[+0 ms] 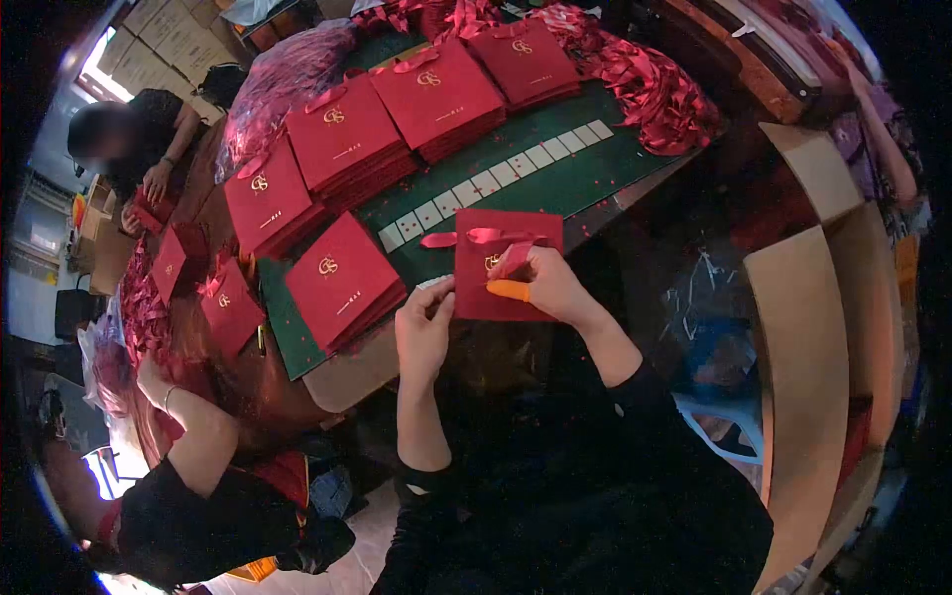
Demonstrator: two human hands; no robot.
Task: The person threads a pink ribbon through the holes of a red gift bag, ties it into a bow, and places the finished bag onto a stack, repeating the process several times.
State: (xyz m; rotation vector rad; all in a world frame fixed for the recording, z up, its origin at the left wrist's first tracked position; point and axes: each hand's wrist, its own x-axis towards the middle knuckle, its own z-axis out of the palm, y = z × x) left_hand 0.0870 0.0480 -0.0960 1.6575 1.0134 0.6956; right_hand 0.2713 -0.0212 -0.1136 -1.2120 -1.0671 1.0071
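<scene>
A red paper gift bag with a gold emblem is held upright in front of me, over the table's near edge. My left hand is closed at the bag's left edge, with something small and white showing at its fingertips. In front of the bag, my right hand pinches a red ribbon. One of its fingers wears an orange finger cover. More of the ribbon lies across the upper part of the bag and sticks out to the left.
Stacks of red bags stand along the green mat, one stack close to my left. White cards lie in a row on the mat. A ribbon heap lies at right, cardboard boxes further right. Two people work at left.
</scene>
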